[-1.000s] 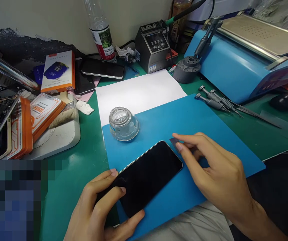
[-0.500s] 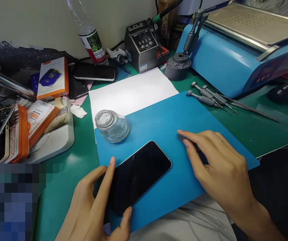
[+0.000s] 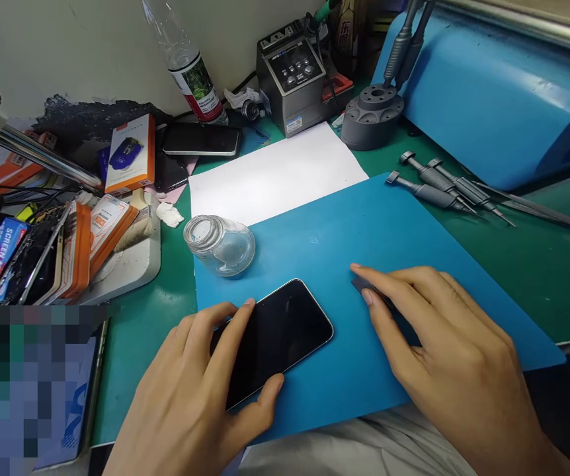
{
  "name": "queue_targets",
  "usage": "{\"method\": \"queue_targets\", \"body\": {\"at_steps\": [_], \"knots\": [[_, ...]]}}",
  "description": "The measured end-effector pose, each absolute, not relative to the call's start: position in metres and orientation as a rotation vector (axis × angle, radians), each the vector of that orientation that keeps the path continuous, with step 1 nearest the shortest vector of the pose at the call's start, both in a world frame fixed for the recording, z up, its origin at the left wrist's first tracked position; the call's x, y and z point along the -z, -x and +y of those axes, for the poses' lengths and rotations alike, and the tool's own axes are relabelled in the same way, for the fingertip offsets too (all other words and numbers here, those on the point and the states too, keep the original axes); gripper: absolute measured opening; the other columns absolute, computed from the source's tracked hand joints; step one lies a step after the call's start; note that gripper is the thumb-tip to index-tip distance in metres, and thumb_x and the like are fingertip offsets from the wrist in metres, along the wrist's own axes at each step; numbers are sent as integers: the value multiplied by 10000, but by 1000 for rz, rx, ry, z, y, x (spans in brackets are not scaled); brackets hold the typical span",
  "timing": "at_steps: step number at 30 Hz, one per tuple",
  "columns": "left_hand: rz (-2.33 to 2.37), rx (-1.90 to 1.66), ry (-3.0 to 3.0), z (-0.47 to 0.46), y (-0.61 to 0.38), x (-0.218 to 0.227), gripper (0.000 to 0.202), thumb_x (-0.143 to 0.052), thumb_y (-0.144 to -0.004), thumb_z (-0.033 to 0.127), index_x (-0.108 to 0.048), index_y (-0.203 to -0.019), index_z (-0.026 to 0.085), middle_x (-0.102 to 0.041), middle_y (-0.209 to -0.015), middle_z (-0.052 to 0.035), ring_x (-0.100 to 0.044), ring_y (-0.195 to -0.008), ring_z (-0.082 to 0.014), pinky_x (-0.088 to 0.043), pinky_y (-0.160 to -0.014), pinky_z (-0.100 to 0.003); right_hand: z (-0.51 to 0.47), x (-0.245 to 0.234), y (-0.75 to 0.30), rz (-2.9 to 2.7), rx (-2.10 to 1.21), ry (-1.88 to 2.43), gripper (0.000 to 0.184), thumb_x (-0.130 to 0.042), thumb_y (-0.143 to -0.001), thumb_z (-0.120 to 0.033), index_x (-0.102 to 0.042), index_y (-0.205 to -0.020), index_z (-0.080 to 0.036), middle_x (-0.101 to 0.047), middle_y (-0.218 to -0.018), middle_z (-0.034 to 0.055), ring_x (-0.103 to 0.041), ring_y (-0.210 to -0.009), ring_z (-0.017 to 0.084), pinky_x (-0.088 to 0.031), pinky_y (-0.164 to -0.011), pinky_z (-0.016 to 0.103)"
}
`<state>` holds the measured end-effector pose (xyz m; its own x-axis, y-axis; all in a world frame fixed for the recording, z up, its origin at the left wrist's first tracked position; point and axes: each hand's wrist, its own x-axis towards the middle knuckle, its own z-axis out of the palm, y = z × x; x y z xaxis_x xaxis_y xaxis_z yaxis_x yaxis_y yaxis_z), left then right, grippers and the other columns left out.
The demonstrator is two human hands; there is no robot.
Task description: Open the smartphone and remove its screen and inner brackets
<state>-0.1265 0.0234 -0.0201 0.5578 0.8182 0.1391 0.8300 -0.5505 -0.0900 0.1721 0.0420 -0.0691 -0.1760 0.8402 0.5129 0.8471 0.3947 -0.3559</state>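
A smartphone with a dark screen lies flat, face up, on the blue mat. My left hand spans its near left part, with fingers on the far long edge and the thumb on the near long edge. To the right of the phone, my right hand pinches a small dark flat piece between thumb and forefinger, just above the mat. Its kind I cannot make out, as the fingers cover most of it. Beyond the phone, a clear glass jar rests tilted on the mat.
Several screwdrivers lie at the mat's far right edge. Behind are a screwdriver stand, a soldering station, a blue machine and a plastic bottle. White paper lies partly under the mat. Boxes crowd the left.
My left hand has slid forward and right along the phone, covering more of it. My right hand keeps its pinch on the dark piece. The camera view has shifted a little.
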Motion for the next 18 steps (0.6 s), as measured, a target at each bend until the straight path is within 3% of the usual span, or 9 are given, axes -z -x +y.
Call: {"method": "queue_targets", "body": {"at_steps": [10,18], "knots": [[-1275,54,2589,32,112,7,536,-550,-1189,474,-637,-1525,65,-778,-1245,-186,-811,-943,-316,-641,-760,-446,43,74,-171,-1981,6,1428,336,-665,-1143,-72,-729,-1456,-175,-746,-1124,77,-690,-1003,217,-555,-855,400],[-1199,11,2571,38,107,6,490,-554,-1117,343,-635,-1483,27,-788,-1277,-236,-817,-993,-353,-668,-766,-461,43,76,-172,-1985,-5,1412,347,-664,-1149,-80,-726,-1478,-169,-734,-1117,73,-678,-979,211,-532,-817,404]]}}
